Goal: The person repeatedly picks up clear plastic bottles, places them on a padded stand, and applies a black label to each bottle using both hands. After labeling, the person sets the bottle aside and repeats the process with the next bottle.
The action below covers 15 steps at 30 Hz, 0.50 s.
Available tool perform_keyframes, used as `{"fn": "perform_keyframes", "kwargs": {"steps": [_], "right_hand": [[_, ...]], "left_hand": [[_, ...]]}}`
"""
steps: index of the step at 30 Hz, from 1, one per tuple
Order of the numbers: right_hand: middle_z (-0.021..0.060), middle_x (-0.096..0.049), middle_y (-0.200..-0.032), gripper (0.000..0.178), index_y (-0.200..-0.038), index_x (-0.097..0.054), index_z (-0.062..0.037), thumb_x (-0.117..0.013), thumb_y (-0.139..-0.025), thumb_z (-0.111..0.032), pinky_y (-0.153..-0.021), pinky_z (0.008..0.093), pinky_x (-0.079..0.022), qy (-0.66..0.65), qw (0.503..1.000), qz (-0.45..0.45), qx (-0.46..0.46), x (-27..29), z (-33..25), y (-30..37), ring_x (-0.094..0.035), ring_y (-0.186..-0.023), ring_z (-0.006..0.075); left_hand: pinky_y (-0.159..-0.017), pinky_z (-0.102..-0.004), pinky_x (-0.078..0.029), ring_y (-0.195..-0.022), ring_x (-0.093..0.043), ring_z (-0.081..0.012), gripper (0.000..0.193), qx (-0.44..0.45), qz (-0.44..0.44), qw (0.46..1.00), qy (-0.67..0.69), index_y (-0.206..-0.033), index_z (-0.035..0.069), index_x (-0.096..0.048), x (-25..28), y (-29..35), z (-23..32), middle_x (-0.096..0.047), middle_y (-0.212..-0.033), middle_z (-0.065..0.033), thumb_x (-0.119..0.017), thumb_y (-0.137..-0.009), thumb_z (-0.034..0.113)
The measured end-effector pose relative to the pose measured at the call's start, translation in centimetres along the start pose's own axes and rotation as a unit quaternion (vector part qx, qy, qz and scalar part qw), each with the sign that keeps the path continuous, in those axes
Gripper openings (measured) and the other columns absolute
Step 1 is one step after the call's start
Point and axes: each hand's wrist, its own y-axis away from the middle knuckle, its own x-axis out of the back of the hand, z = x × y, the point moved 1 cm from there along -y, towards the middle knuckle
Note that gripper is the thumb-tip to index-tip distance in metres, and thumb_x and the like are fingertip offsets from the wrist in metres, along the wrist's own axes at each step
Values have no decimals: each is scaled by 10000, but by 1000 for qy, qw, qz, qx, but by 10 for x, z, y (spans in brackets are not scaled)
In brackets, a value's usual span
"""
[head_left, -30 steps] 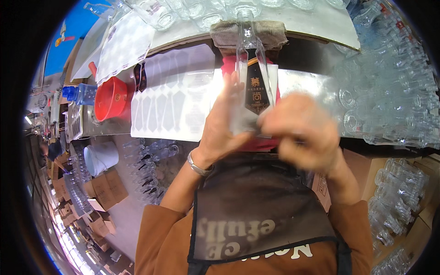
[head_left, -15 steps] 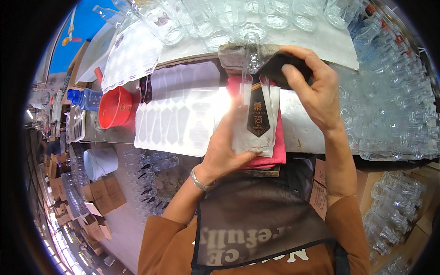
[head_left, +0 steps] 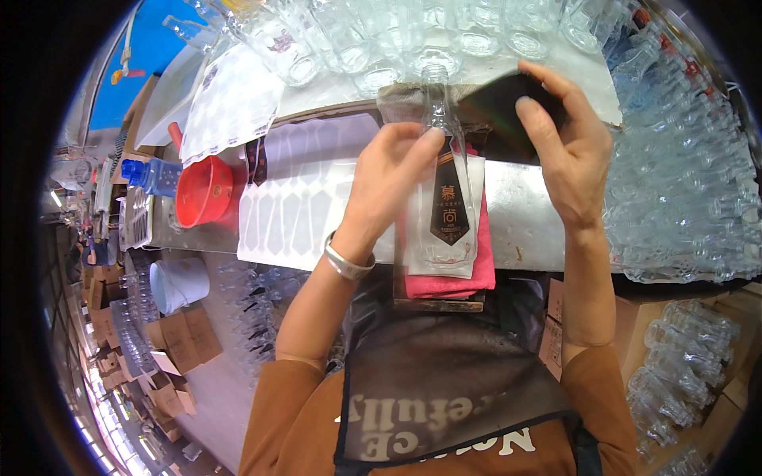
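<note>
A clear glass bottle (head_left: 464, 250) lies with its base toward me and its neck on a folded grey cloth (head_left: 399, 101). A black tie-shaped label (head_left: 449, 202) with gold print sits along its front. My left hand (head_left: 390, 174) is closed at the bottle's shoulder, thumb and fingertips at the label's upper end. What exactly the fingertips pinch is partly hidden. In my right hand (head_left: 575, 151) is a thin black scraper-like plate (head_left: 508, 111), gripped between thumb and fingers, held up right of the neck and apart from the bottle. White paper and a pink cloth (head_left: 452, 287) lie beneath the bottle.
Left of the bottle lies a sheet of tie-shaped labels (head_left: 298, 210). Beyond it stand a red plastic scoop (head_left: 204, 193) and a blue-capped bottle (head_left: 151, 174). Glass bottles (head_left: 377, 67) line the far side; many more (head_left: 683, 182) crowd the right. A white bucket (head_left: 179, 284) stands on the floor.
My left hand has moved from beside the bottle's base up to its shoulder. My right hand has lifted the black plate off the neck, away to the right.
</note>
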Motion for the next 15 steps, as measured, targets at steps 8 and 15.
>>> {"fn": "perform_keyframes", "kwargs": {"steps": [8,15], "right_hand": [[71,-705,-1084,314,-1247,-654,7,-662,-947,-84,-854,243,-528,-87,989,8,-118,17,18,37,-652,-972,114],[60,-703,-1086,309,-1242,-654,4,-665,-953,-104,-855,234,-522,-124,982,-4,-145,12,16,42,-651,-964,107]], "left_hand": [[-827,-250,-515,-930,-658,-116,491,-33,16,997,61,-1239,-77,-534,-12,-10,-10,-709,-1024,-106,-709,-954,283],[-769,-251,-556,-937,-679,-143,523,41,-8,992,119,-1237,-61,-538,-4,-14,-19,-685,-1098,-115,-650,-986,384]]}}
